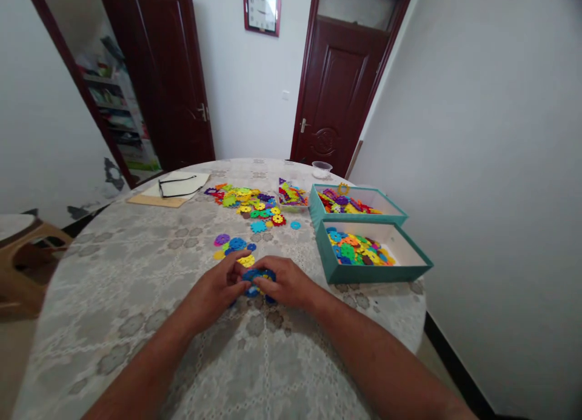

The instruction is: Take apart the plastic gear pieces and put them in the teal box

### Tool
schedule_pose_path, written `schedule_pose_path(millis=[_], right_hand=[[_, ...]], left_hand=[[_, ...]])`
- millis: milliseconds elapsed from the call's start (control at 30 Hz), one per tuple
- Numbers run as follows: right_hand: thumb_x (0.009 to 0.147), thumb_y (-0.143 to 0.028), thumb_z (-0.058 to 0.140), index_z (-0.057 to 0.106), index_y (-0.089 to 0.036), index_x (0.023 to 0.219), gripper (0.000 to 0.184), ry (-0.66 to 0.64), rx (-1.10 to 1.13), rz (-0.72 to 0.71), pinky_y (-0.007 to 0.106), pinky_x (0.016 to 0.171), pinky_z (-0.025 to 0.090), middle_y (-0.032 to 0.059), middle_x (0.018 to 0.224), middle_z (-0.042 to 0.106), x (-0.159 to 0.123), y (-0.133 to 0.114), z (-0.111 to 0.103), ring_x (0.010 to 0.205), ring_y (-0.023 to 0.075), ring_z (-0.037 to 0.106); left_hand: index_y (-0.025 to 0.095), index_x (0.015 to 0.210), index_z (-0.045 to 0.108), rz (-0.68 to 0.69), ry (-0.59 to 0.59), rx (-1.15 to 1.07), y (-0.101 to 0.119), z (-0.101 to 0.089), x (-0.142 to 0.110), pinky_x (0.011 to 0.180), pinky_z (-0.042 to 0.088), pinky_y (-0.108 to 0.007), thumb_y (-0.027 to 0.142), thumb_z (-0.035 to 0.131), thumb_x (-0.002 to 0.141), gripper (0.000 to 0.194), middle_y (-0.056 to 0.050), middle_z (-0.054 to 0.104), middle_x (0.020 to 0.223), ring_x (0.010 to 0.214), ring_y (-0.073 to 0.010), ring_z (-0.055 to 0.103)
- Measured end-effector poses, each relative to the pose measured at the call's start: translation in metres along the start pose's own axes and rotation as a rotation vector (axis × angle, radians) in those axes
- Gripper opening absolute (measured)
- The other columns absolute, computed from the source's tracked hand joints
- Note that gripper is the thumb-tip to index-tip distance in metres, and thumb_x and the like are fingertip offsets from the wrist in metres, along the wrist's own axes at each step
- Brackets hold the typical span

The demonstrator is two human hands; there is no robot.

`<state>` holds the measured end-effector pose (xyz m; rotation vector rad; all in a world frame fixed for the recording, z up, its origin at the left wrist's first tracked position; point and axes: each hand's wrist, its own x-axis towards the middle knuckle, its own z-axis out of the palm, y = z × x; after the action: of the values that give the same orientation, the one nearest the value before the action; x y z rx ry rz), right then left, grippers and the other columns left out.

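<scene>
Between my two hands is a cluster of joined plastic snowflake discs point(253, 291), mostly blue with some yellow. My left hand point(224, 280) grips its left side between thumb and fingers. From the right, my right hand point(284, 279) holds the same cluster, thumb lying across the front. The fingers hide part of it, so how the discs are fitted together cannot be made out. Just beyond my hands lie loose discs: a purple disc point(222, 239), a blue disc point(237, 243) and a yellow disc point(247, 260).
A spread of colourful discs point(245, 197) lies farther back. Right of it stand a clear tray point(293, 203) and two teal boxes of pieces, the far box point(318, 209) and the near box point(377, 274). Eyeglasses point(175, 196) rest on paper at left; a clear bowl point(322, 168) stands behind.
</scene>
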<state>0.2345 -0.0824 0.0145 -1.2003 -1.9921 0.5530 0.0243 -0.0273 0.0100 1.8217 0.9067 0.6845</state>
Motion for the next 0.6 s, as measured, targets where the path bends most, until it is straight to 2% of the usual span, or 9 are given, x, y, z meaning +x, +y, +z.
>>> schedule_pose_path(millis=[67, 167, 233, 300, 367, 500, 567, 600], right_hand=[[0.094, -0.021, 0.064, 0.070, -0.023, 0.110, 0.017, 0.040, -0.078, -0.015, 0.031, 0.091, 0.051, 0.0044, 0.105, 0.075, 0.000, -0.006, -0.010, 0.099, 0.0201, 0.069], [0.098, -0.027, 0.060, 0.068, -0.020, 0.112, 0.017, 0.179, -0.235, 0.001, 0.032, 0.091, 0.051, 0.0079, 0.106, 0.073, -0.003, -0.012, -0.042, 0.098, 0.0208, 0.068], [0.098, -0.030, 0.058, 0.067, -0.019, 0.115, 0.022, 0.348, -0.367, 0.044, 0.035, 0.094, 0.050, 0.0106, 0.109, 0.073, -0.009, -0.009, -0.071, 0.100, 0.0227, 0.068], [0.097, -0.033, 0.057, 0.067, -0.018, 0.117, 0.027, 0.527, -0.545, 0.124, 0.039, 0.096, 0.050, 0.0137, 0.113, 0.073, -0.018, -0.001, -0.101, 0.103, 0.0264, 0.068], [0.097, -0.033, 0.055, 0.068, -0.016, 0.117, 0.030, 0.624, -0.732, 0.265, 0.042, 0.094, 0.050, 0.0163, 0.113, 0.073, -0.031, 0.011, -0.126, 0.102, 0.0299, 0.068], [0.095, -0.033, 0.053, 0.071, -0.016, 0.116, 0.033, 0.632, -0.967, 0.625, 0.044, 0.082, 0.050, 0.0181, 0.100, 0.074, -0.054, 0.037, -0.152, 0.089, 0.0322, 0.068], [0.094, -0.031, 0.052, 0.072, -0.015, 0.113, 0.032, 0.637, -1.016, 0.671, 0.045, 0.082, 0.049, 0.0204, 0.100, 0.072, -0.058, 0.043, -0.155, 0.092, 0.0338, 0.068], [0.093, -0.029, 0.051, 0.072, -0.014, 0.113, 0.033, 0.660, -1.033, 0.634, 0.047, 0.085, 0.049, 0.0222, 0.103, 0.072, -0.057, 0.043, -0.154, 0.096, 0.0351, 0.067]], left_hand=[[0.023, 0.138, 0.055, 0.005, 0.039, 0.032, 0.006, -0.003, -0.001, 0.070, 0.051, -0.029, 0.036, 0.067, 0.084, 0.057, -0.002, 0.066, 0.097, 0.081, -0.0175, 0.064], [0.023, 0.123, 0.064, 0.015, 0.076, 0.256, 0.012, -0.015, -0.006, 0.075, 0.049, -0.030, 0.037, 0.063, 0.087, 0.039, -0.003, 0.067, 0.096, 0.085, -0.0190, 0.064], [0.023, 0.116, 0.068, -0.021, 0.017, 0.428, 0.012, -0.024, -0.010, 0.078, 0.048, -0.030, 0.034, 0.064, 0.085, 0.033, -0.004, 0.069, 0.099, 0.088, -0.0204, 0.064], [0.024, 0.114, 0.070, -0.068, -0.090, 0.547, 0.010, -0.030, -0.015, 0.079, 0.046, -0.031, 0.030, 0.067, 0.081, 0.034, -0.005, 0.070, 0.105, 0.092, -0.0219, 0.065], [0.025, 0.113, 0.070, -0.103, -0.176, 0.629, 0.008, -0.034, -0.018, 0.080, 0.045, -0.031, 0.027, 0.070, 0.077, 0.036, -0.006, 0.070, 0.109, 0.096, -0.0235, 0.065], [0.024, 0.109, 0.069, -0.142, -0.242, 0.724, 0.008, -0.034, -0.021, 0.080, 0.043, -0.032, 0.024, 0.071, 0.076, 0.033, -0.007, 0.069, 0.113, 0.099, -0.0250, 0.063], [0.025, 0.107, 0.069, -0.151, -0.251, 0.732, 0.009, -0.034, -0.022, 0.080, 0.043, -0.032, 0.024, 0.071, 0.077, 0.030, -0.007, 0.069, 0.113, 0.100, -0.0250, 0.063], [0.025, 0.106, 0.068, -0.156, -0.256, 0.733, 0.010, -0.034, -0.022, 0.080, 0.043, -0.032, 0.025, 0.071, 0.077, 0.029, -0.007, 0.069, 0.113, 0.100, -0.0250, 0.063]])
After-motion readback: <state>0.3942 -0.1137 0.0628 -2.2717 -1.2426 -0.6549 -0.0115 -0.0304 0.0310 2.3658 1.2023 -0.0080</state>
